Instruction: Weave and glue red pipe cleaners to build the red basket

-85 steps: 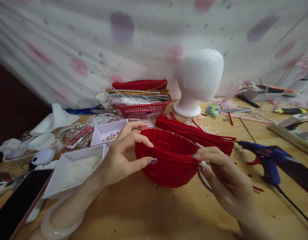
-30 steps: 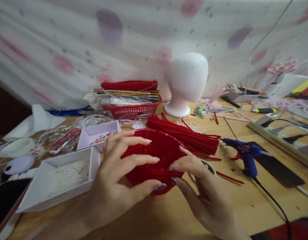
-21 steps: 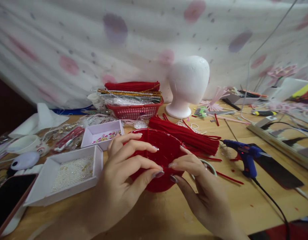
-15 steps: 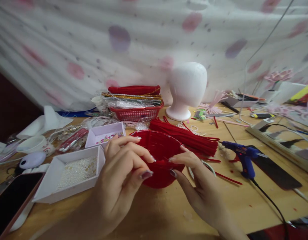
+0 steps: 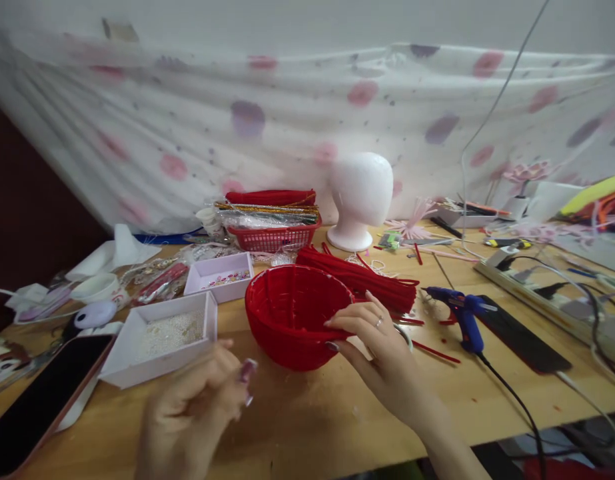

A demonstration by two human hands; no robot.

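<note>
A deep red bowl-shaped basket stands on the table in front of me, with ribs showing on its inner wall and small whitish bits along its rim. My right hand pinches the basket's right rim between thumb and fingers. To the left and nearer me, my left hand is apart from the basket. Its fingers are curled in against the thumb and blurred by motion; whatever may be between them cannot be made out. Behind the basket lies a bundle of red chenille stems.
A white tray of pearl beads, a tray of coloured gems and a phone are at left. A foam head and red basket of supplies stand behind. A blue glue gun and power strip lie right.
My left hand has come away from the basket's rim, down and to the left. My right hand still grips the right rim. The view has tilted up and shifted slightly.
</note>
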